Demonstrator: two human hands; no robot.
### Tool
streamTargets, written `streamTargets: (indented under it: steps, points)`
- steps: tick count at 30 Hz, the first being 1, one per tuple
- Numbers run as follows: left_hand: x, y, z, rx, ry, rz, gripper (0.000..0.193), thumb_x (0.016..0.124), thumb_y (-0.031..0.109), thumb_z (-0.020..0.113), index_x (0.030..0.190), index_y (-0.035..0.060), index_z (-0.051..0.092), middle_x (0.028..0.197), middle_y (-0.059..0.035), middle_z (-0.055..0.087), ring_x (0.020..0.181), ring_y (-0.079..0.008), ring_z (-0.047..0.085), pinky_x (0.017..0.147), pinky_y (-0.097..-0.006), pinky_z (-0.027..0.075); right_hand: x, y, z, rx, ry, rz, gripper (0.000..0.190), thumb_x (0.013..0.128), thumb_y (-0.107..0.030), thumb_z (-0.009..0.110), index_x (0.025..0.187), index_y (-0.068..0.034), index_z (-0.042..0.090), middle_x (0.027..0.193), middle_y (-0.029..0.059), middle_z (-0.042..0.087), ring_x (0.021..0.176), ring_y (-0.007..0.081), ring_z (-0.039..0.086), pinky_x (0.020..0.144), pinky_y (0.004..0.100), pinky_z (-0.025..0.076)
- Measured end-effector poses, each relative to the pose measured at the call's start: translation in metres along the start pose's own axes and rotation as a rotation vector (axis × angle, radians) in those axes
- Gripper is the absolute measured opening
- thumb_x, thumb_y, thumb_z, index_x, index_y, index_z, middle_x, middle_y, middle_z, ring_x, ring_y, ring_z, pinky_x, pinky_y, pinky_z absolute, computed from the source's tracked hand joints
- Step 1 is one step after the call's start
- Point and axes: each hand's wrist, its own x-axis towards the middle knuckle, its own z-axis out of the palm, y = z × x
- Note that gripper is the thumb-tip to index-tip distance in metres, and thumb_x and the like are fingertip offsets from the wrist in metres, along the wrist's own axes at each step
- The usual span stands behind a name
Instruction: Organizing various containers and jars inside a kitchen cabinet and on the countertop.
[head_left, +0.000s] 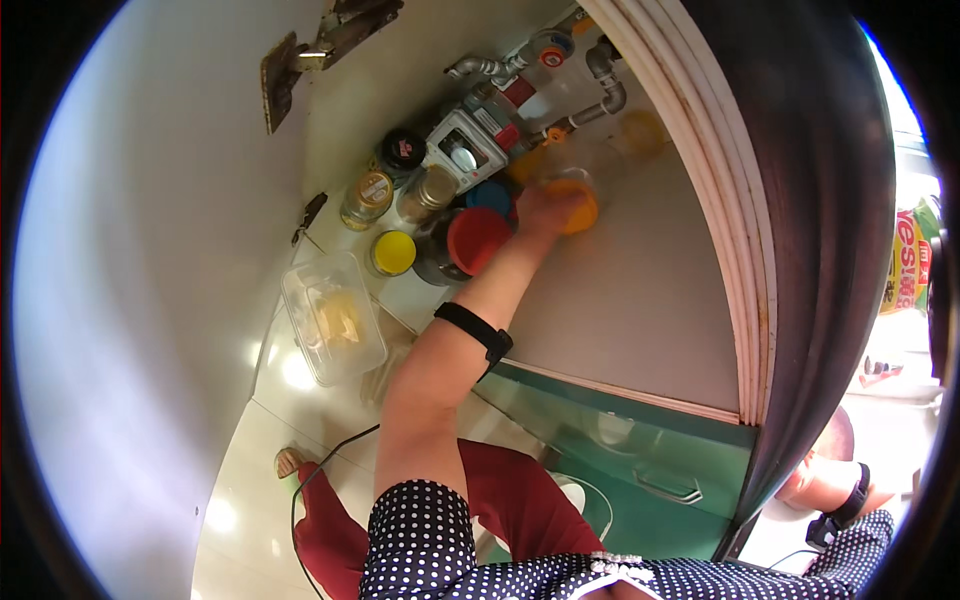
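Observation:
My left hand (546, 210) reaches deep into a low cabinet, its fingers around the orange lid (581, 210) of a clear jar. Close by my wrist is a large dark jar with a red lid (478, 240). A blue lid (489, 198) shows just behind it. Left of these stand a jar with a yellow lid (394, 253), two glass jars with gold lids (374, 188) and a black-lidded jar (403, 148). My right hand (796, 481) is at the far right on the bright worktop side, its fingers partly hidden by the dark counter edge.
A clear plastic box (330, 319) with something yellowish sits on the tiled floor. Behind the jars are a white printed box (466, 154) and metal pipes (607, 97). A rusty hinge (279, 82) juts from the panel. A green drawer front (667, 487) and a black cable (294, 510) lie lower down.

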Motion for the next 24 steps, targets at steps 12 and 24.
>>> streamTargets:
  steps: [12,24]
  points:
    - [-0.009,0.118,-0.009,-0.150,-0.214,-0.360,0.100,0.067,0.044,0.082,0.135,-0.0130,0.036,0.118,-0.0290,0.062,0.109,-0.0382,0.063,0.090,-0.0398,0.053,-0.020,-0.013,-0.007,-0.009,-0.003,0.023,0.096,0.092,-0.065,0.038,0.152,0.007,0.015,0.158,0.0315,0.011,0.149,0.0406,0.011,0.118,0.0535,0.006]
    - [-0.022,0.125,0.004,-0.197,-0.120,-0.388,0.107,0.071,0.040,0.079,0.142,-0.0148,0.021,0.122,-0.0317,0.058,0.114,-0.0418,0.059,0.097,-0.0427,0.048,-0.014,-0.009,-0.013,-0.037,-0.014,0.039,0.096,0.092,-0.066,0.037,0.152,0.007,0.016,0.158,0.0321,0.012,0.148,0.0413,0.012,0.118,0.0543,0.007]
